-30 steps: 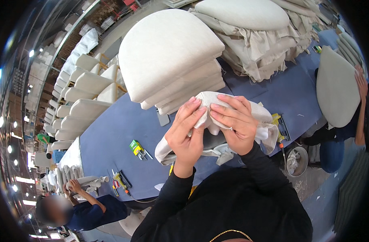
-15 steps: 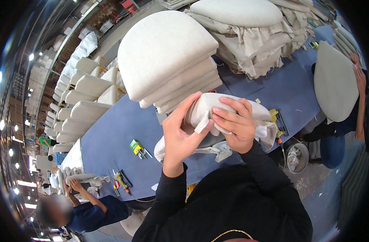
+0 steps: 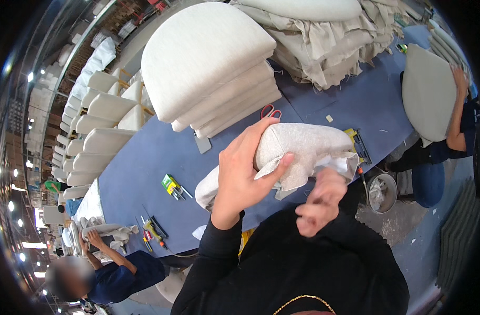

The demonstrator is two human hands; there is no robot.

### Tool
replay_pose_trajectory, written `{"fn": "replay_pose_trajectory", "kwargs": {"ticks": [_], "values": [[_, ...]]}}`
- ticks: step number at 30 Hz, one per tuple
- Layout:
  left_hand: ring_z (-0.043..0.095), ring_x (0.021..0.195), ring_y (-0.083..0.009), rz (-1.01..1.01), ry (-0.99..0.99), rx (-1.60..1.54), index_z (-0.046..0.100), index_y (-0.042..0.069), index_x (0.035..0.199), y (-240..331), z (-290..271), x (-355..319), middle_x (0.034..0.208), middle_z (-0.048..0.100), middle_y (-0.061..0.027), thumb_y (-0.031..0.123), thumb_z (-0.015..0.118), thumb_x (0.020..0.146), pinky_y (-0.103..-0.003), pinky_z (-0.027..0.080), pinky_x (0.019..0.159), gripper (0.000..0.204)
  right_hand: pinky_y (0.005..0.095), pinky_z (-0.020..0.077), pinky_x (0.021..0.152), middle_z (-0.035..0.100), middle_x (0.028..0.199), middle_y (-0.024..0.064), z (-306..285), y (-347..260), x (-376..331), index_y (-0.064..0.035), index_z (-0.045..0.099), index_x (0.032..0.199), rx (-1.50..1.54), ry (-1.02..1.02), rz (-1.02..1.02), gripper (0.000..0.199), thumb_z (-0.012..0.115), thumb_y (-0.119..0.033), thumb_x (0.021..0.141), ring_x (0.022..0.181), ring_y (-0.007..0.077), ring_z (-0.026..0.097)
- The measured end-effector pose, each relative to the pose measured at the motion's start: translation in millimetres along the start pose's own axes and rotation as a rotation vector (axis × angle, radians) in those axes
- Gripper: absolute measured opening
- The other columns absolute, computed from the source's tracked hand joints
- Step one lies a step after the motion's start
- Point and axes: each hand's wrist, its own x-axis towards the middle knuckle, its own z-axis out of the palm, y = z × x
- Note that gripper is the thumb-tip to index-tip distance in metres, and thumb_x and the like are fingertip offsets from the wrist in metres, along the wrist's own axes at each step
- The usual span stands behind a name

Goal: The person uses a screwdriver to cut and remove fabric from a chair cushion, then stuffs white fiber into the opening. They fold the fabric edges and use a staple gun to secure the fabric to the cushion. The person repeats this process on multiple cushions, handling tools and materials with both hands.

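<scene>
The left hand (image 3: 240, 181) has its grip closed around the near end of a beige fabric-covered cushion (image 3: 303, 149), fingers wrapped over the top and the thumb (image 3: 275, 167) pressed into the loose cover fabric on the underside, so the piece is held up off the blue surface (image 3: 145, 163) in front of the person's chest. The cushion's long axis runs from that grip out toward the person's right, with white padding or lining showing at the far, open end. The right hand (image 3: 320, 202) hangs just below the cushion's right half, apart from it; it is blurred, fingers loosely curled, and I cannot tell whether anything is pinched in it. So the left hand carries the cushion alone, and the right is the nearer one to its free end and dangling fabric edge. Behind the cushion, red-handled scissors (image 3: 270, 111) lie on the surface at the foot of a tall stack of pale seat cushions (image 3: 208, 68). Farther back is a heap of crumpled beige covers (image 3: 324, 47). To the left on the surface lie a small yellow-green tool (image 3: 171, 185) and, nearer the edge, a few more hand tools (image 3: 153, 231). At the right, another person's arm (image 3: 455, 105) holds a large grey pad (image 3: 429, 92) upright, with a metal bucket (image 3: 381, 191) on the floor nearby. At lower left a co-worker in blue (image 3: 119, 273) handles fabric.
</scene>
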Motion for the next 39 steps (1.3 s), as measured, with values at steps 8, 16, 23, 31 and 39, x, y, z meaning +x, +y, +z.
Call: {"fn": "replay_pose_trajectory", "kwargs": {"ticks": [8, 16, 23, 31, 39], "values": [[0.074, 0.107, -0.0395, 0.008, -0.022, 0.008, 0.067, 0.005, 0.136, -1.6, -5.3, -10.2, 0.12, 0.075, -0.0184, 0.037, 0.087, 0.085, -0.042, 0.058, 0.093, 0.063, 0.0291, 0.0455, 0.067, 0.077, 0.101, 0.0124, -3.1, -12.6, 5.3, -0.005, 0.067, 0.128, 0.958, -0.442, 1.222, 0.081, 0.062, -0.079, 0.097, 0.076, 0.0145, 0.06], [0.075, 0.103, -0.0386, 0.149, -0.006, 0.035, 0.067, 0.003, 0.133, -5.2, -9.1, -18.9, 0.118, 0.076, -0.0173, 0.036, 0.089, 0.08, -0.044, 0.058, 0.091, 0.066, 0.0234, 0.0443, 0.057, 0.075, 0.101, 0.0138, -14.6, -16.3, 19.9, -0.0081, 0.057, 0.141, 0.939, -0.437, 1.391, 0.064, 0.064, -0.062, 0.106, 0.073, 0.012, 0.065], [0.076, 0.098, -0.0384, 0.232, 0.007, 0.064, 0.068, -0.001, 0.128, -6.2, -4.9, -20.7, 0.113, 0.076, -0.0197, 0.044, 0.09, 0.075, -0.043, 0.059, 0.088, 0.072, 0.0319, 0.0572, 0.081, 0.062, 0.136, 0.0187, -18.7, -1.1, -19.3, -0.0029, 0.038, 0.161, 0.76, -0.445, 1.044, 0.071, 0.072, -0.026, 0.102, 0.095, 0.0201, 0.07], [0.078, 0.093, -0.0378, 0.22, 0.068, 0.018, 0.072, -0.001, 0.122, -5.3, 3.8, -24.4, 0.108, 0.077, -0.02, 0.045, 0.091, 0.072, -0.043, 0.06, 0.081, 0.071, 0.0465, 0.0337, 0.126, 0.045, 0.162, 0.0213, -22.5, 16.4, -44.0, -0.0006, 0.034, 0.165, 0.711, -0.524, 0.863, 0.092, 0.083, -0.028, 0.091, 0.15, 0.0348, 0.047], [0.079, 0.1, -0.0391, 0.136, -0.016, 0.04, 0.071, -0.005, 0.125, 2.4, -2.4, -23.8, 0.116, 0.077, -0.0225, 0.054, 0.083, 0.078, -0.041, 0.06, 0.088, 0.076, 0.0422, 0.0409, 0.121, 0.058, 0.151, 0.0166, -2.3, 16.3, -60.6, -0.0018, 0.047, 0.159, 0.782, -0.259, 0.836, 0.082, 0.085, -0.025, 0.09, 0.141, 0.0295, 0.058]]}}
